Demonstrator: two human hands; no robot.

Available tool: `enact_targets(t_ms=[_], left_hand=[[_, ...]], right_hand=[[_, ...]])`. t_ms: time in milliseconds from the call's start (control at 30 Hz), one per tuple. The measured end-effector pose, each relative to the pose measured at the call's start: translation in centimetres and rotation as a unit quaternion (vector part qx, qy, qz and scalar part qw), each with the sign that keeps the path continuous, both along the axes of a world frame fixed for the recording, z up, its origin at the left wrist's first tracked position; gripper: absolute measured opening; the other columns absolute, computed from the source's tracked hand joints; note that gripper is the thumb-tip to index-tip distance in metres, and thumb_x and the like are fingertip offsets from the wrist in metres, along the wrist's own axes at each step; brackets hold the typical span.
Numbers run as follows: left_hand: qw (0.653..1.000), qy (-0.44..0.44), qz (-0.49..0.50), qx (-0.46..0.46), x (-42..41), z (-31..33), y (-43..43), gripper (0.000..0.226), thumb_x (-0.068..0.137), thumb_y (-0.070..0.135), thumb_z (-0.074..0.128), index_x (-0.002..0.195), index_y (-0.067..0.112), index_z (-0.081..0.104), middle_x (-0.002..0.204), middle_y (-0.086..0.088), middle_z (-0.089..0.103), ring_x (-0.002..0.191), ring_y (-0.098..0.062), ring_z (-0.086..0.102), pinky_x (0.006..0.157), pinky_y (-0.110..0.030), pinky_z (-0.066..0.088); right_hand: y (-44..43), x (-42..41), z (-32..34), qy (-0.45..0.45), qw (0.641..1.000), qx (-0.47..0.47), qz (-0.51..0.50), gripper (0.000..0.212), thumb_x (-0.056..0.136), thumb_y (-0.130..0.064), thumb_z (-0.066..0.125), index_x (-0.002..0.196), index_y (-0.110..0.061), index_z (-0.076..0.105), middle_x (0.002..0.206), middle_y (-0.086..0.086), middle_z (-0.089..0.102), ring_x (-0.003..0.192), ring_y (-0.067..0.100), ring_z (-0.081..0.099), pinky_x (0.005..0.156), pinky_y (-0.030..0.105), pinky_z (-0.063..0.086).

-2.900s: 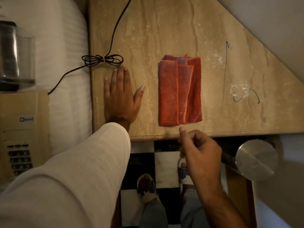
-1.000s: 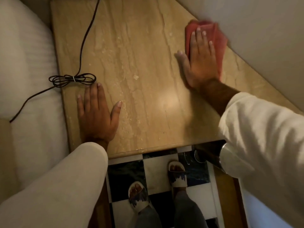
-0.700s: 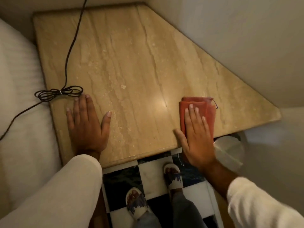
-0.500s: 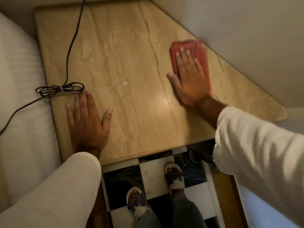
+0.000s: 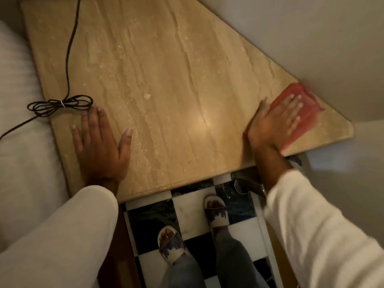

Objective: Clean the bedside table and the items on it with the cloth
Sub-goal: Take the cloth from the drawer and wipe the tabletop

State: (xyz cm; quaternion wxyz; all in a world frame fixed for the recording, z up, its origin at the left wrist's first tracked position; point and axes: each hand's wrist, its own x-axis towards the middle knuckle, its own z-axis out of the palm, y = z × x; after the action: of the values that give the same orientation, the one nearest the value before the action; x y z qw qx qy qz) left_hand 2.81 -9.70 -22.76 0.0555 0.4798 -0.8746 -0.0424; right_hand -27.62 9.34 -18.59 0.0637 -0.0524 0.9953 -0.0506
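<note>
Wiping the far right corner of the bedside table top.

Nearest me, my left hand point(image 5: 99, 146) lies flat and open on the beige veined stone table top point(image 5: 166, 80), gripping nothing; I judge it is there to brace me as I lean over. Further out and to the right, my right hand point(image 5: 274, 123) presses palm-down with fingers spread on the folded red cloth point(image 5: 299, 113), pinning it to the stone, not clenching it, so the whole pad rubs the surface. The cloth sits in the narrow corner where the slab meets the pale wall point(image 5: 311, 38), blurred at its edge. Beyond my left fingertips, just beside them, lies the thin black cable with its tied coil point(image 5: 60, 103), not yet wiped.
</note>
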Motion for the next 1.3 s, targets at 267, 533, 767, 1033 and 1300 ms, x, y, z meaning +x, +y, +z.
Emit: enact_targets(t_ms=[267, 533, 767, 1033, 1300], left_hand=[[1.0, 0.004, -0.001, 0.002, 0.2, -0.2, -0.1, 0.08, 0.109, 0.06, 0.024, 0.166, 0.004, 0.02, 0.173, -0.018, 0.023, 0.161, -0.035, 0.021, 0.131, -0.056, 0.011], [1.0, 0.005, 0.0, -0.001, 0.0, -0.4, -0.2, 0.081, 0.109, 0.062, 0.024, 0.165, 0.004, 0.021, 0.174, -0.018, 0.022, 0.161, -0.035, 0.022, 0.131, -0.054, 0.01], [1.0, 0.011, -0.001, 0.003, 0.0, 0.0, -0.1, 0.08, 0.108, 0.059, 0.025, 0.165, 0.003, 0.022, 0.173, -0.018, 0.022, 0.161, -0.036, 0.021, 0.131, -0.055, 0.009], [1.0, 0.014, -0.003, 0.004, 0.0, 0.1, 0.0, 0.079, 0.109, 0.059, 0.027, 0.165, 0.003, 0.021, 0.174, -0.018, 0.02, 0.162, -0.035, 0.02, 0.131, -0.053, 0.007], [1.0, 0.023, -0.003, -0.003, -0.3, 0.1, -0.1, 0.078, 0.109, 0.056, 0.028, 0.164, 0.001, 0.023, 0.173, -0.019, 0.022, 0.161, -0.036, 0.02, 0.131, -0.053, 0.006]], right_hand=[[0.5, 8.5, -0.9, -0.034, 0.888, -0.008, 0.459, 0.077, 0.111, -0.056, 0.025, 0.17, -0.01, 0.01, 0.176, 0.005, -0.003, 0.166, 0.023, 0.003, 0.134, 0.041, 0.0], [6.2, -0.9, 0.2, 0.001, 0.998, 0.002, 0.066, 0.076, 0.108, -0.048, 0.019, 0.169, -0.003, 0.01, 0.178, 0.014, 0.007, 0.166, 0.03, 0.007, 0.132, 0.053, 0.012], [6.8, 1.5, -0.4, -0.04, 0.85, 0.021, 0.525, 0.071, 0.112, -0.053, 0.021, 0.169, -0.012, 0.015, 0.178, 0.007, 0.009, 0.166, 0.022, 0.007, 0.134, 0.049, 0.012], [4.1, 5.0, -0.2, 0.021, 0.965, 0.02, 0.259, 0.07, 0.112, -0.046, 0.019, 0.169, -0.006, 0.011, 0.178, 0.013, 0.008, 0.166, 0.029, 0.01, 0.134, 0.051, 0.013], [6.5, -3.0, -0.8, -0.017, 0.923, -0.024, 0.384, 0.066, 0.113, -0.044, 0.028, 0.17, -0.014, 0.015, 0.178, 0.005, 0.013, 0.166, 0.022, 0.009, 0.134, 0.049, 0.013]])
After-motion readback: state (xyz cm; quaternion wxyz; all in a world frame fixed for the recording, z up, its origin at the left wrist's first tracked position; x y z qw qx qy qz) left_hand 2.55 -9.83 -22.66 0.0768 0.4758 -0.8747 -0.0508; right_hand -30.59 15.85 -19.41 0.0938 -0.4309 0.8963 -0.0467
